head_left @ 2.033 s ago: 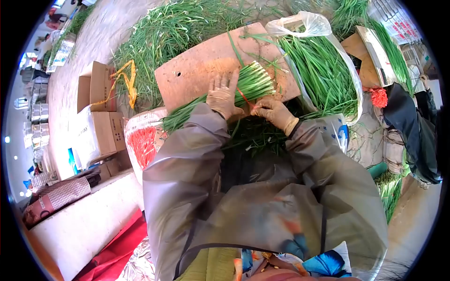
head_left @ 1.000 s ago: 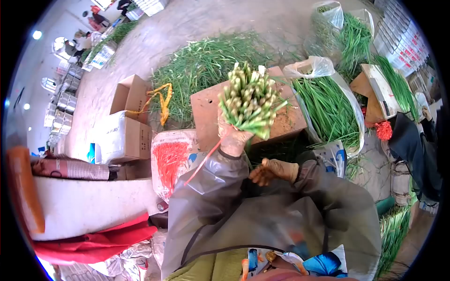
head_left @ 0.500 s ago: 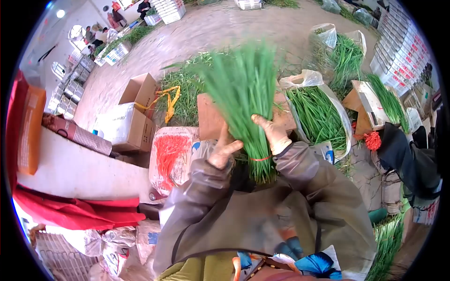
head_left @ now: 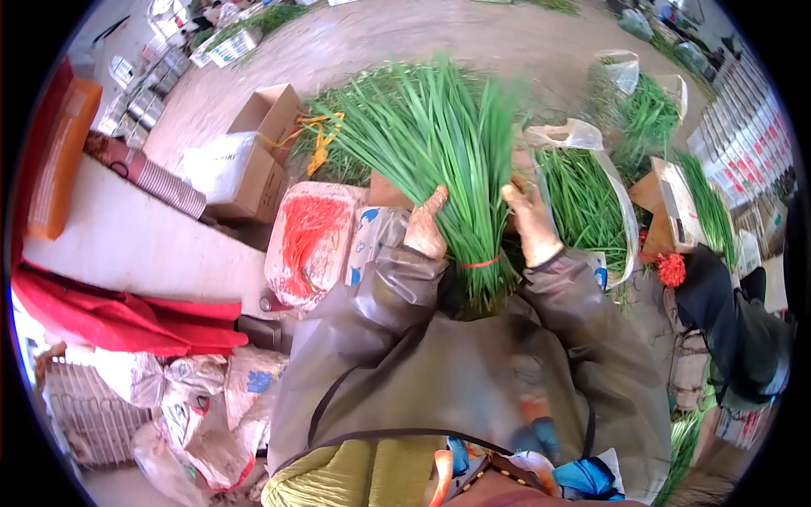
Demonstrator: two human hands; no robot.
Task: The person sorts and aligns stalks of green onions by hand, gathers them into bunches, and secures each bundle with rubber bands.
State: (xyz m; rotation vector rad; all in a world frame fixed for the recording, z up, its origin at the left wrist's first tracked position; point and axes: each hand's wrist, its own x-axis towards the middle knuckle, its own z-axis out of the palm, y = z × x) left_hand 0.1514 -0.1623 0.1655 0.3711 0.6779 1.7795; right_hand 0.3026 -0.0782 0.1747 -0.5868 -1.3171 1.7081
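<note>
A green bunch (head_left: 456, 160) fans over the board (head_left: 390, 191), its stalks (head_left: 487, 289) beyond the near edge, flanked by the left hand (head_left: 428, 224) and right hand (head_left: 534, 224), seemingly for steadying: thumbs raised, other fingers too hidden to tell. A red band (head_left: 480, 264) presumably binds it.

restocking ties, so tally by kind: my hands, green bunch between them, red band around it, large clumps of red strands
Hands (left hand, right hand): 2
Green bunch: 1
Red band: 1
Large red clumps, left and right: 2
Total: 6
</note>
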